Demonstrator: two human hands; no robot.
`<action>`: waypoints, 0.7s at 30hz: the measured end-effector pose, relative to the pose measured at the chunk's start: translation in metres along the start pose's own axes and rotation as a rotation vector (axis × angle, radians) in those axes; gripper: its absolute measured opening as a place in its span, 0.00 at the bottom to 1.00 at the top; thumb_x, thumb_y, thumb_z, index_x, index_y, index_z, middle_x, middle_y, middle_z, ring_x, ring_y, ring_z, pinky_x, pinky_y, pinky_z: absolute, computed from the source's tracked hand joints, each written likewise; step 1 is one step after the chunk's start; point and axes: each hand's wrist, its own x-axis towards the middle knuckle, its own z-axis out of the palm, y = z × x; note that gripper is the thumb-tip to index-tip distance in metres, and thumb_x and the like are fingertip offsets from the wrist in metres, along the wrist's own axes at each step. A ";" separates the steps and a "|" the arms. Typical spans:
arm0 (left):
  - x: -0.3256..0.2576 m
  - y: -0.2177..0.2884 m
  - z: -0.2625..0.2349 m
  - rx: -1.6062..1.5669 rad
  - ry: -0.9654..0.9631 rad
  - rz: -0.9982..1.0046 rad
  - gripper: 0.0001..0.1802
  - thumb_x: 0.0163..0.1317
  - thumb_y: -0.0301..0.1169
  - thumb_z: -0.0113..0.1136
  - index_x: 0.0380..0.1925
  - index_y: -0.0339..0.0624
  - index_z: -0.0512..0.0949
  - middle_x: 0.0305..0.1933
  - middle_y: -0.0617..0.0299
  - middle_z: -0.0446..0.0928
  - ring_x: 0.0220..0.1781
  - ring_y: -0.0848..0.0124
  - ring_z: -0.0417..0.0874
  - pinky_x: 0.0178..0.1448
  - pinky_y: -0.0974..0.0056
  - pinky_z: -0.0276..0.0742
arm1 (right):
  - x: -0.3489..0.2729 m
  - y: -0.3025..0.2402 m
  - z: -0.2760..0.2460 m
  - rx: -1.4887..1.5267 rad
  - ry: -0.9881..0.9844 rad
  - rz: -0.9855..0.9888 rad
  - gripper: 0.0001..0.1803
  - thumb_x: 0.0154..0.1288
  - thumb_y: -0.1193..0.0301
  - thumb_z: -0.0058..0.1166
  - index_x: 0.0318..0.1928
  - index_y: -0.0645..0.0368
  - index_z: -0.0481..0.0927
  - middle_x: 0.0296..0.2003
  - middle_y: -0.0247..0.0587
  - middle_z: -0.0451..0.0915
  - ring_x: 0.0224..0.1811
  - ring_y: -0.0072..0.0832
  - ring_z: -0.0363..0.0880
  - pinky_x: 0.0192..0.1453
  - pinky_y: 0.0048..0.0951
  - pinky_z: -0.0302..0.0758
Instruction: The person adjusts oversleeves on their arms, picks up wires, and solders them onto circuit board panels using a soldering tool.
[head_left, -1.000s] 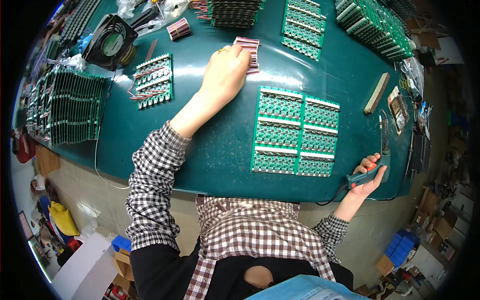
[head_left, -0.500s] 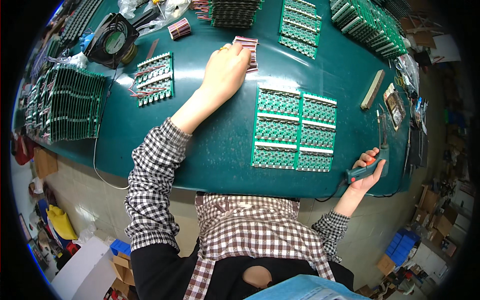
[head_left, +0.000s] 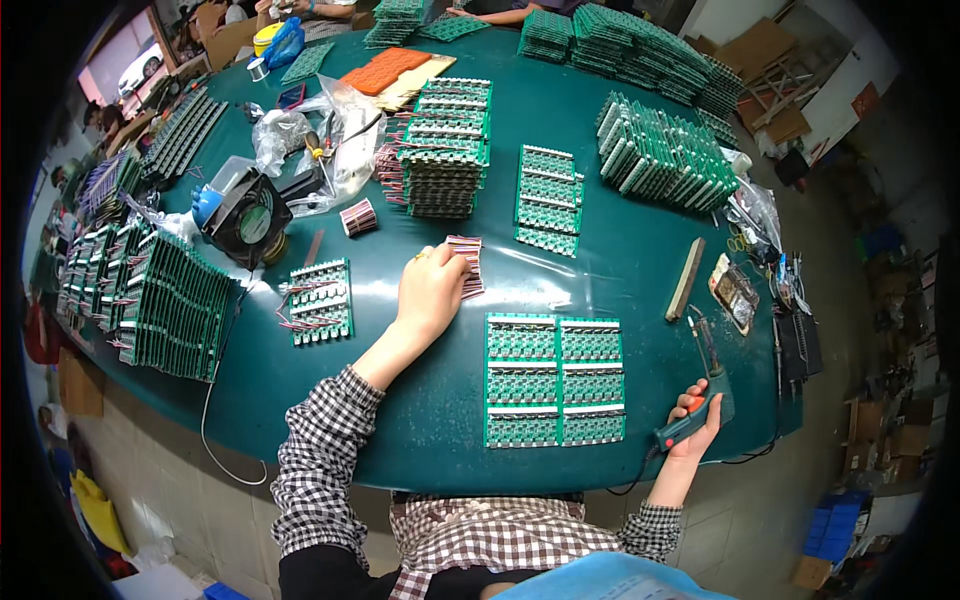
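Observation:
My left hand (head_left: 430,290) is closed at a flat bundle of short red, black and white wires (head_left: 470,268), its fingertips curled over the bundle's left side. The thumb and the exact pinch are partly hidden. My right hand (head_left: 695,420) grips a dark green soldering gun (head_left: 718,392) with a red trigger, its tip pointing up and away over the table. Between my hands lie two joined panels of green circuit boards (head_left: 522,382) with white connector rows. Left of my left hand rests a smaller board panel (head_left: 322,302) with wires on it.
Tall stacks of boards stand at the left (head_left: 175,300), back middle (head_left: 445,150) and back right (head_left: 665,150). A black fan (head_left: 248,222) and a rolled wire bundle (head_left: 358,218) lie at the left. A wooden bar (head_left: 685,278) and a solder-stained tray (head_left: 734,293) lie right.
The view has tilted up, so more of the table's far side shows. My left hand stays at the wire bundle, and my right hand still holds the soldering gun.

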 end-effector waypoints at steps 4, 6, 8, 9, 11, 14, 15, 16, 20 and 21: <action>0.006 0.006 0.001 0.073 0.030 0.014 0.06 0.45 0.24 0.60 0.22 0.43 0.72 0.28 0.61 0.69 0.35 0.61 0.72 0.37 0.59 0.68 | -0.002 -0.004 0.001 0.002 0.016 -0.012 0.16 0.66 0.60 0.47 0.46 0.58 0.67 0.36 0.37 0.73 0.34 0.26 0.75 0.31 0.26 0.78; 0.011 0.005 0.003 0.043 0.030 0.015 0.05 0.45 0.24 0.60 0.21 0.43 0.72 0.27 0.62 0.69 0.35 0.61 0.72 0.37 0.59 0.68 | 0.000 -0.004 0.002 -0.007 0.020 -0.018 0.16 0.66 0.60 0.47 0.46 0.58 0.67 0.36 0.37 0.73 0.34 0.26 0.75 0.31 0.26 0.78; 0.012 0.001 0.003 0.029 0.027 -0.003 0.05 0.45 0.24 0.60 0.20 0.43 0.73 0.27 0.62 0.70 0.34 0.61 0.72 0.36 0.59 0.68 | 0.003 -0.003 0.004 -0.019 0.025 -0.024 0.16 0.66 0.60 0.47 0.46 0.58 0.67 0.36 0.37 0.73 0.34 0.26 0.75 0.31 0.26 0.77; 0.012 0.000 0.004 0.025 0.024 -0.002 0.05 0.45 0.24 0.60 0.20 0.43 0.73 0.27 0.62 0.70 0.34 0.61 0.72 0.36 0.59 0.68 | 0.005 -0.001 0.004 -0.021 0.018 -0.025 0.16 0.66 0.60 0.47 0.46 0.58 0.67 0.36 0.37 0.73 0.34 0.26 0.75 0.31 0.26 0.77; 0.010 -0.003 0.001 0.007 0.059 -0.012 0.04 0.45 0.25 0.60 0.21 0.43 0.73 0.27 0.63 0.71 0.34 0.61 0.72 0.36 0.59 0.68 | 0.008 0.003 0.006 -0.027 0.011 -0.014 0.16 0.65 0.60 0.47 0.46 0.58 0.67 0.36 0.36 0.73 0.34 0.25 0.74 0.31 0.26 0.77; 0.005 -0.003 -0.013 0.055 0.105 0.003 0.03 0.44 0.25 0.59 0.21 0.42 0.74 0.26 0.61 0.71 0.32 0.59 0.73 0.36 0.57 0.69 | 0.015 0.009 0.012 -0.053 0.017 0.014 0.16 0.66 0.60 0.47 0.46 0.58 0.68 0.36 0.35 0.72 0.33 0.24 0.73 0.30 0.23 0.74; 0.004 -0.010 -0.012 0.059 0.137 0.034 0.03 0.43 0.25 0.58 0.21 0.42 0.75 0.24 0.59 0.72 0.30 0.58 0.74 0.35 0.56 0.70 | 0.017 0.010 0.012 -0.047 0.086 0.041 0.16 0.66 0.60 0.46 0.46 0.57 0.68 0.35 0.33 0.71 0.31 0.21 0.70 0.27 0.21 0.69; 0.004 -0.009 -0.009 0.039 0.167 0.072 0.02 0.42 0.25 0.56 0.19 0.41 0.74 0.23 0.57 0.72 0.28 0.57 0.74 0.33 0.55 0.70 | 0.013 0.006 0.014 -0.079 0.103 0.007 0.16 0.66 0.60 0.46 0.47 0.57 0.68 0.34 0.32 0.69 0.29 0.19 0.67 0.26 0.18 0.65; 0.006 -0.001 0.011 0.111 0.164 0.099 0.03 0.43 0.24 0.54 0.19 0.43 0.70 0.26 0.59 0.71 0.31 0.61 0.74 0.32 0.58 0.69 | -0.005 -0.013 -0.007 0.017 -0.019 0.043 0.18 0.67 0.59 0.45 0.49 0.58 0.66 0.37 0.35 0.71 0.33 0.23 0.70 0.29 0.22 0.72; 0.004 0.001 0.012 0.096 0.188 0.086 0.04 0.43 0.25 0.55 0.21 0.43 0.70 0.27 0.60 0.71 0.32 0.62 0.74 0.32 0.59 0.69 | -0.005 -0.016 -0.011 0.002 -0.069 0.059 0.18 0.68 0.60 0.43 0.50 0.59 0.65 0.40 0.37 0.72 0.36 0.26 0.73 0.33 0.27 0.76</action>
